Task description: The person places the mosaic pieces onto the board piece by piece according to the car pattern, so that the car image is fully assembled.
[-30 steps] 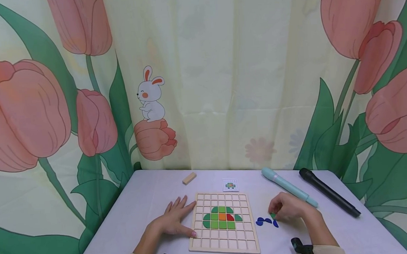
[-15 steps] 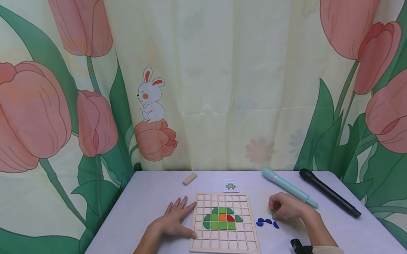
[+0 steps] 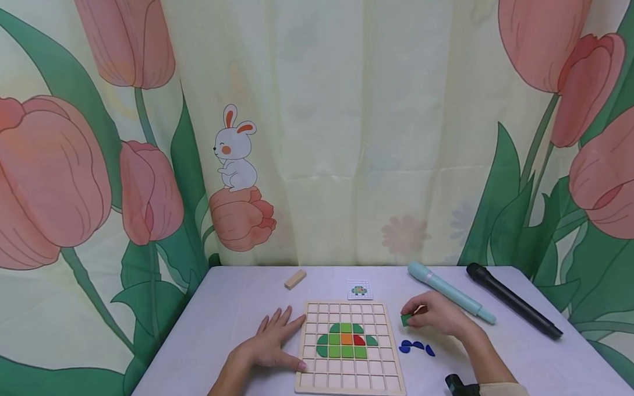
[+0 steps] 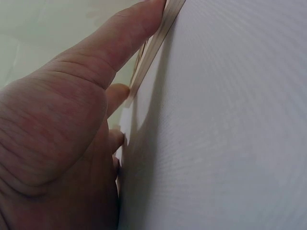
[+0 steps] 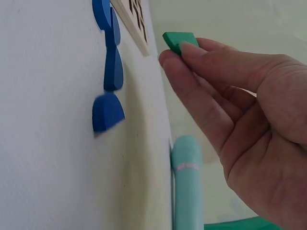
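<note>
Right grip [image 3: 433,314] around green piece [image 5: 175,39], left grip [image 3: 269,343] outspread; blue pieces [image 5: 106,112], turquoise rod [image 3: 448,291] nearby.

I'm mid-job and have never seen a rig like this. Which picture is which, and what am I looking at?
There is no robot here, just a person's two bare hands. The wide picture is taken from the head; the close ones from each wrist, so the table looks tipped sideways. On it lie a gridded wooden board with coloured pieces in it, a small picture card, a wooden block, four blue pieces, a light-blue rod and a black rod. The left hand, fingers spread, has its thumb on the board's left edge. The right hand pinches a green piece off the board.
</note>
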